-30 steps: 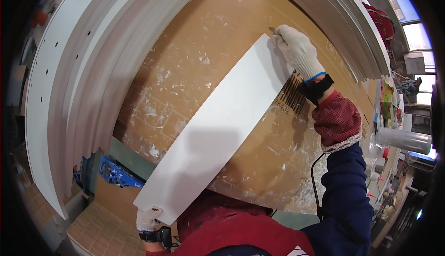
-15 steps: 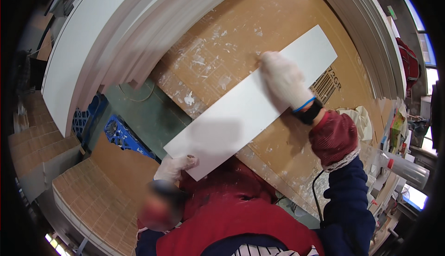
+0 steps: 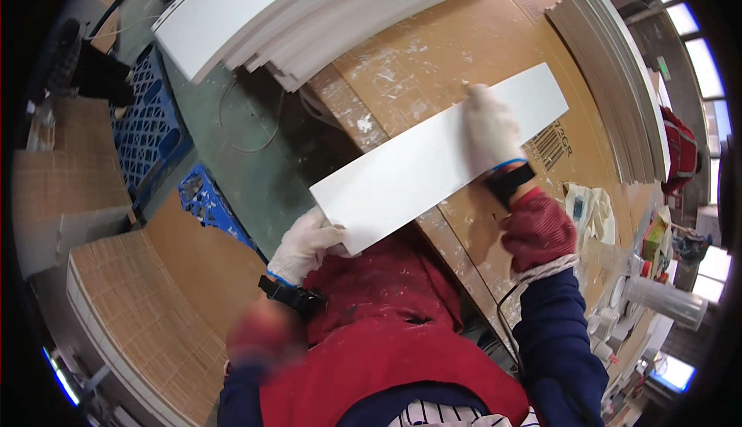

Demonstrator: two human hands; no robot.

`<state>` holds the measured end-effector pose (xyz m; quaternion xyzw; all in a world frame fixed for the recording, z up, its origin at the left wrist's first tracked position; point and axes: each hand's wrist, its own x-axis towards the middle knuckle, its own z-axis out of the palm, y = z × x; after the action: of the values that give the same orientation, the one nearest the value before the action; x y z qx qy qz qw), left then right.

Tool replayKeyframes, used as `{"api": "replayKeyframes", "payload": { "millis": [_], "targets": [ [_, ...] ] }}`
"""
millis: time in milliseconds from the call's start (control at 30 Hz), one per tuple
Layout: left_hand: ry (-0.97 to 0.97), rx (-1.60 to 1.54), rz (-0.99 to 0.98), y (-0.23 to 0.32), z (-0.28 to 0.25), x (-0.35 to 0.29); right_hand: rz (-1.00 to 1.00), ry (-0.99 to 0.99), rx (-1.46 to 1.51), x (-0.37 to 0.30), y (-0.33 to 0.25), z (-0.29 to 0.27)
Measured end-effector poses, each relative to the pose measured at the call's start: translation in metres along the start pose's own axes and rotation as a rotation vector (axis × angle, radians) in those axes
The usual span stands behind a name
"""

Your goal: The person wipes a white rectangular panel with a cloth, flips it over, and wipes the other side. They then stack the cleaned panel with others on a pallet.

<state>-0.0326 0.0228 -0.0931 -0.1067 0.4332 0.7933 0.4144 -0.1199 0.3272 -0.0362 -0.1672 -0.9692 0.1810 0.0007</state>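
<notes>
A long white board (image 3: 410,176) lies slanted across the cardboard-covered table, its near-left end jutting past the table edge. My left hand (image 3: 303,245), in a white knit glove, grips that end at the corner, with the thumb on the upper face. Farther up the board, my gloved right hand (image 3: 495,129) is closed at the far long edge. A small tip shows beyond its fingers, but what it holds is hidden. Black bands circle both wrists.
White panels (image 3: 255,10) are stacked at the back left, and more boards (image 3: 610,79) stand along the right. Blue plastic crates (image 3: 151,129) sit on the floor at left, near stacked brown panels (image 3: 147,303). A pale cloth (image 3: 591,214) and a clear plastic bottle (image 3: 665,301) lie at right.
The board's near end has swung up and to the right, with my left hand still on it. My right hand has shifted slightly right along the board. The whole view has shifted too.
</notes>
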Motion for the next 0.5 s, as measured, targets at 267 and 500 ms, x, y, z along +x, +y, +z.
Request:
{"api": "replayKeyframes", "payload": {
  "millis": [267,500],
  "targets": [
    [-0.085,0.082,0.007,-0.008,0.004,-0.003,-0.594,0.033,-0.220,-0.051,-0.062,0.064],
    [-0.091,0.606,0.482,-0.058,-0.039,0.005,-1.055,-0.473,0.085,-0.117,-0.149,0.081]
  ]
}}
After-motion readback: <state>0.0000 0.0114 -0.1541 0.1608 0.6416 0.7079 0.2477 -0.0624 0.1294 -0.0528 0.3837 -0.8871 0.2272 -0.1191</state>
